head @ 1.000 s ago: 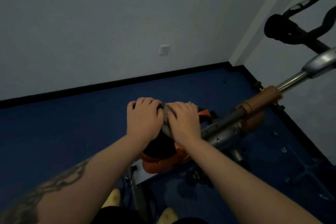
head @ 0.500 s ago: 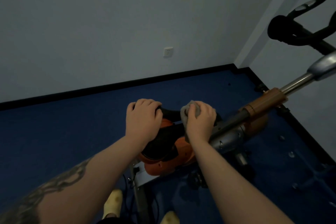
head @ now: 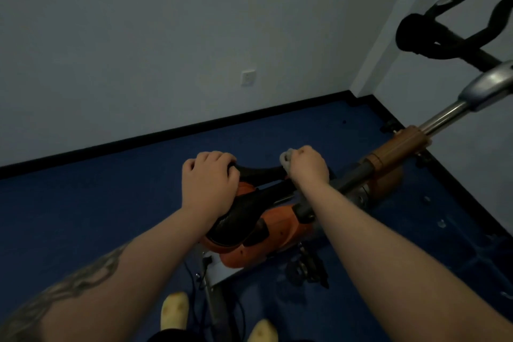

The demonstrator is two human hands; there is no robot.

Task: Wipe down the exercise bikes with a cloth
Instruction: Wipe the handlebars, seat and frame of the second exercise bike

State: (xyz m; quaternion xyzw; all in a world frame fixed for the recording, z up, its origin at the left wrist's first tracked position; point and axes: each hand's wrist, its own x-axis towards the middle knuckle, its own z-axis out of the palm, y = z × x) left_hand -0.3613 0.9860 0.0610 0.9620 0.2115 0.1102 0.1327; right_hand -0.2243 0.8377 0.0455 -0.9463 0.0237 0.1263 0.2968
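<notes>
The right hand [head: 308, 168] has slid its grey cloth [head: 286, 159] off the saddle's middle toward the nose; the fingers curl tight round the bunched cloth, which peeps out just left of the knuckles. That pass over the black saddle [head: 249, 211] looks nearly finished. The left hand [head: 209, 179] stays put, fingers curled over the saddle's wide end, steadying the orange-bodied exercise bike [head: 277, 236].

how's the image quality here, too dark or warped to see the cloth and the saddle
Head view: dim, bluish light with no glare; the black saddle loses detail in shadow. Wide-angle distortion bends the baseboard and stretches the forearms. The grey cloth shows only as a small, soft patch in the right hand; the left hand looks reasonably sharp.
</notes>
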